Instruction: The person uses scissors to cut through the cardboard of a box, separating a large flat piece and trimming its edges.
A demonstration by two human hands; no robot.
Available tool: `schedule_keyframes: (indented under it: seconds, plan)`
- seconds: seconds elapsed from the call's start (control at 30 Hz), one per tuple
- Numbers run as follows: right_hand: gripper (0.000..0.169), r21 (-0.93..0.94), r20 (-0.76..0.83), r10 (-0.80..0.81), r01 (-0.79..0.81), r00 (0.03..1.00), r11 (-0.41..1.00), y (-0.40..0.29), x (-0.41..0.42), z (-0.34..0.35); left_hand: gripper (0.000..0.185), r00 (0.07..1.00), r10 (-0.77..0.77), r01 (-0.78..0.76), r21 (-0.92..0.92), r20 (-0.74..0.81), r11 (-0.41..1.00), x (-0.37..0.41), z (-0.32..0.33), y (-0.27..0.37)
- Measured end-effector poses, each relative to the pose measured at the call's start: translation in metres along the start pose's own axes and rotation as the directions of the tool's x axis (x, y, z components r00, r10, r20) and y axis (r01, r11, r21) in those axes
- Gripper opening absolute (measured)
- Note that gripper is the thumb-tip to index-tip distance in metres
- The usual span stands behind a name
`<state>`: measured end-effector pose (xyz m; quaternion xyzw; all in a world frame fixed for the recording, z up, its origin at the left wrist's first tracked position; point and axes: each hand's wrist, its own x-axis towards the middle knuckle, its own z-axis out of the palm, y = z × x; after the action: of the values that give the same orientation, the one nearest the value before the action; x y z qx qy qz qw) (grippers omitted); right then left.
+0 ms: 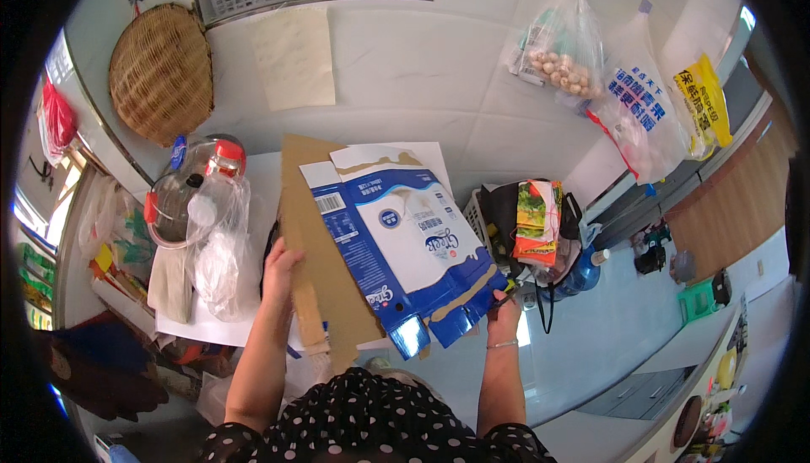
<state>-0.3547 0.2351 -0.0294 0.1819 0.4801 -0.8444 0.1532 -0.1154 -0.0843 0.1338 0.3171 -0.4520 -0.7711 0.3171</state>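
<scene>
A flattened blue-and-white carton (411,229) lies slanted over a larger piece of brown cardboard (316,229), both above a white table (209,331). My left hand (281,267) grips the left edge of the brown cardboard. At the carton's lower right corner is my right hand (504,311), with its fingers closed on that corner; a small dark item shows at the fingertips, too small to name. Torn brown strips show along the carton's top and bottom flaps. Part of the brown piece is hidden under the carton.
Left on the table are a glass lid (171,210), a red-lidded jar (226,159), a clear plastic bag (221,273) and a folded cloth (171,292). To the right stand a full basket (474,213) and a blue water bottle (585,270). Plastic bags (560,51) hang on the wall.
</scene>
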Motion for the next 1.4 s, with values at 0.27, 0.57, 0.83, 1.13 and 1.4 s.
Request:
schedule_keyframes:
  seconds: [0.27,0.57,0.83,1.13,1.4]
  plan:
    - [0.029,0.102,-0.047,-0.020,0.025,0.999,0.994,-0.002,-0.018,0.017,0.031,0.857,0.497,-0.456,0.248,-0.136,0.855,-0.031,-0.048,0.087]
    - [0.033,-0.131,-0.038,-0.271,0.265,0.962,0.955,0.023,-0.010,0.047,0.036,0.741,0.652,-0.615,0.231,-0.159,0.754,-0.078,-0.007,0.152]
    - [0.022,-0.113,-0.025,-0.120,0.116,0.992,0.987,0.023,-0.041,0.065,0.017,0.958,0.228,-0.214,0.098,-0.175,0.972,-0.028,0.017,0.031]
    - [0.022,-0.161,0.240,0.015,0.024,0.971,0.987,-0.048,-0.107,0.074,0.023,0.979,-0.103,0.103,-0.010,-0.176,0.995,0.007,-0.027,-0.079]
    - [0.041,-0.696,0.583,0.667,-0.138,0.464,0.705,0.023,-0.179,0.146,0.022,0.990,0.062,-0.021,0.305,-0.128,0.952,0.004,-0.041,-0.090]
